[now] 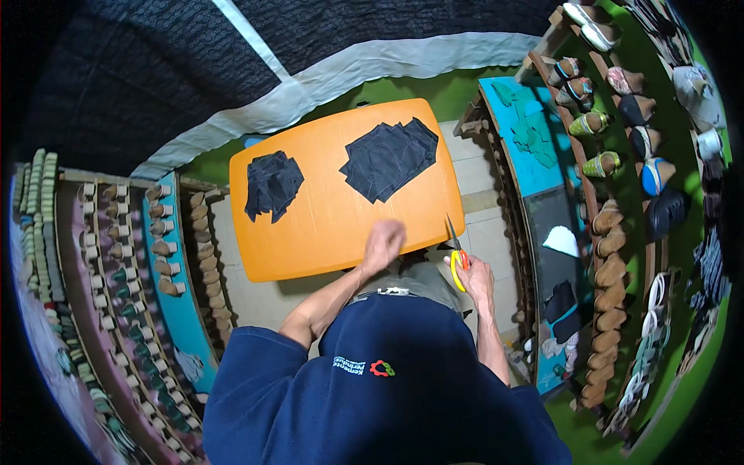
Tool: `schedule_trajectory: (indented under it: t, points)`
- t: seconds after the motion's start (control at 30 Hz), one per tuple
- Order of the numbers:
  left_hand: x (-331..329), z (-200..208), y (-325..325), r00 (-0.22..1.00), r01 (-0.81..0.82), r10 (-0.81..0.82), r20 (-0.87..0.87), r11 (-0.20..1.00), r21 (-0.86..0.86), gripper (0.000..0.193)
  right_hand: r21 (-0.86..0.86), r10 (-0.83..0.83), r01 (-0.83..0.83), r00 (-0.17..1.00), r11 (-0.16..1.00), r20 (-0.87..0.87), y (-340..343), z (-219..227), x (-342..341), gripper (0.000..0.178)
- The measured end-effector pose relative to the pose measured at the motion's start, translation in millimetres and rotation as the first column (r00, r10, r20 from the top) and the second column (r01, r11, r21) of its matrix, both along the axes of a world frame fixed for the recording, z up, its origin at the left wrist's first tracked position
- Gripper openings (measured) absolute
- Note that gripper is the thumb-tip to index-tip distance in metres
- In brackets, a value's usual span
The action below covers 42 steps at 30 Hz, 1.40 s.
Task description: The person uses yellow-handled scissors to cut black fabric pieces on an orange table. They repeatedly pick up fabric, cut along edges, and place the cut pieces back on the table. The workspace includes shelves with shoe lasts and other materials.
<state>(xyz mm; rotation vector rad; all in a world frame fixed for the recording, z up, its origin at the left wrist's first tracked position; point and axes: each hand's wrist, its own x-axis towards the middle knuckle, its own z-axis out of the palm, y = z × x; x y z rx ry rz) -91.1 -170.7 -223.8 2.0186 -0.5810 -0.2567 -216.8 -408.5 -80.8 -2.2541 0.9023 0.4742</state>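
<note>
My right hand (477, 280) grips a pair of scissors (456, 249) with yellow and orange-red handles, beside the near right corner of an orange table (325, 232). Their blades point away from me. Over the near edge of the table is my left hand (384, 243), its fingers curled in and slightly blurred, with nothing showing in them. Two stacks of cut black fabric lie on the tabletop: a smaller ragged stack (273, 186) at the left and a larger, wider stack (391, 159) at the far right. Neither hand touches the fabric.
Racks of brown shoe lasts (608, 310) and shoes (589, 124) line the right. A blue bench (527, 167) there carries green scraps and a white piece (562, 240). More lasts fill shelves (163, 248) at the left. A dark curtain (178, 77) hangs beyond the table.
</note>
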Motion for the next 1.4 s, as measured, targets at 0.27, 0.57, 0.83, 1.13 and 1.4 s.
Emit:
schedule_trajectory:
  t: [0.27,0.57,0.83,1.13,1.4]
  points:
    - [105,-17,-18,0.280,-0.816,0.920,-0.273,0.378,0.438,0.065,-0.070,0.225,-0.221,0.973,0.973,0.056,-40,4,34,0.067]
    - [113,-34,-22,0.217,-0.809,0.952,-0.215,0.299,0.507,0.035,0.007,0.231,-0.231,0.973,0.973,-0.006,-22,2,35,0.066]
    - [93,-32,22,0.233,-0.950,0.598,-0.767,0.310,-0.047,0.023,0.012,0.203,-0.204,0.979,0.979,0.009,6,-9,29,0.066]
    - [70,-19,96,0.298,-0.937,0.539,-0.788,0.323,-0.133,0.031,0.019,0.291,-0.291,0.957,0.957,0.000,41,-15,44,0.066]
    - [35,-30,121,0.327,-0.942,0.697,-0.638,0.292,-0.163,0.048,-0.022,0.385,-0.385,0.921,0.923,0.060,70,-14,44,0.069]
